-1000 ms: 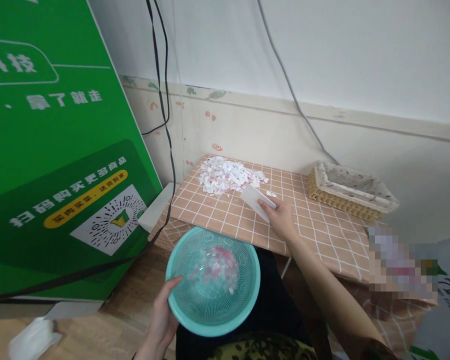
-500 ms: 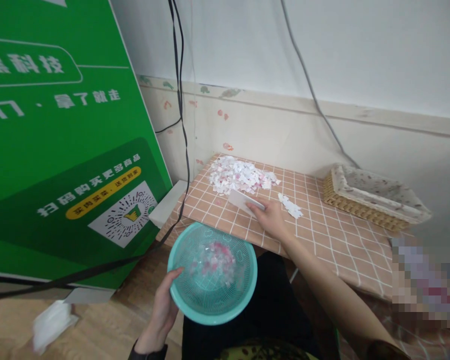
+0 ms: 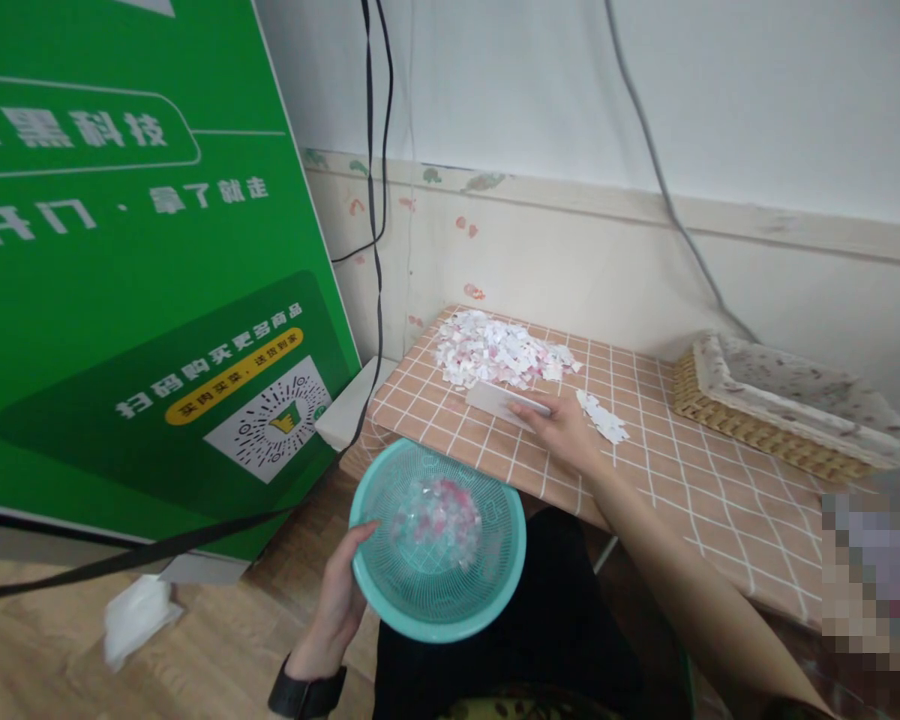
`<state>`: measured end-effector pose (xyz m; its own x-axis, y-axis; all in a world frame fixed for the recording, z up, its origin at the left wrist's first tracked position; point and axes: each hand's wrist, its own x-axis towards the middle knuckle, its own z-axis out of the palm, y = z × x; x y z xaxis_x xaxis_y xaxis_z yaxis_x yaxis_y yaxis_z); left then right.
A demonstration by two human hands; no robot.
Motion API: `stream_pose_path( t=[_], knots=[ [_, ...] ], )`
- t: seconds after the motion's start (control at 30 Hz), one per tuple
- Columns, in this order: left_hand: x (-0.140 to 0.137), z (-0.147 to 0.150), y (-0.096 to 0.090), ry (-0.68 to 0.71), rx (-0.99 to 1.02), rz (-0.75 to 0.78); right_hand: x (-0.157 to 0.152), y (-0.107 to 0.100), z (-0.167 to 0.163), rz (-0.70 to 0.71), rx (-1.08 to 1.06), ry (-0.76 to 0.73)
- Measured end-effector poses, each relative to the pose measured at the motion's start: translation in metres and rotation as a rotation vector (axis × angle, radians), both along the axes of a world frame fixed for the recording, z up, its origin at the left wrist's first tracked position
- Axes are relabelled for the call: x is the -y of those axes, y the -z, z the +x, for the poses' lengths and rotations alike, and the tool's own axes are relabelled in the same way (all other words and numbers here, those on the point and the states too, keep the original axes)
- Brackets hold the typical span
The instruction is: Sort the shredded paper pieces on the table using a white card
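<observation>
My left hand [image 3: 345, 588] grips the rim of a round teal plastic colander [image 3: 487, 600], thumb inside and fingers under it, at the table's front edge. Pink and whitish scraps [image 3: 441, 522] lie in its bottom. In my right hand [image 3: 562, 425] is a flat white card [image 3: 493, 401], held low over the table with its long side toward a heap of white and pink paper scraps [image 3: 495, 348]. A smaller patch of white scraps [image 3: 601, 416] lies just right of that hand.
The table wears a brown checked cloth [image 3: 690, 455]. A lined wicker basket [image 3: 772, 436] stands at the back right. Left is a green panel [image 3: 157, 250] with black cables [image 3: 375, 200] hanging beside it. A white plastic bag [image 3: 141, 618] lies on the wooden floor.
The whole view has shifted, so things sit further right. Against the table, the card looks turned slightly flatter along the heap. Both hands keep their holds.
</observation>
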<state>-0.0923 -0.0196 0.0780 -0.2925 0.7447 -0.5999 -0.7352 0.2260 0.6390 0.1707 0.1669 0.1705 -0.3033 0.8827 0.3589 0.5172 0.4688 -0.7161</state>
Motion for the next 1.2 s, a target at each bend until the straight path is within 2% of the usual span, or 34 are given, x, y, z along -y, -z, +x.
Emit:
stream_pose_path(
  t=[0.13,0.3,0.43,0.6,0.77,1.03,1.2],
  knots=[
    [-0.003,-0.001,0.000,0.025,0.005,0.010,-0.002,0.005,0.014,0.080,0.043,0.174],
    [-0.001,0.001,-0.002,0.057,0.012,-0.003,-0.002,0.007,0.018,0.123,0.133,0.213],
    [0.004,0.005,-0.003,0.048,0.036,-0.016,-0.004,0.007,0.016,0.129,0.094,0.239],
    [0.004,0.005,-0.003,0.037,0.015,-0.016,-0.010,0.005,0.006,0.120,0.114,0.198],
    [0.002,0.003,0.001,0.036,0.000,-0.034,-0.017,-0.002,-0.006,0.080,0.042,0.037],
    [0.004,0.001,0.004,0.008,0.011,-0.034,-0.035,-0.001,-0.008,0.020,0.021,-0.057],
    [0.003,0.001,0.005,-0.011,0.031,-0.034,-0.030,-0.002,-0.014,0.032,0.025,-0.119]
  ],
)
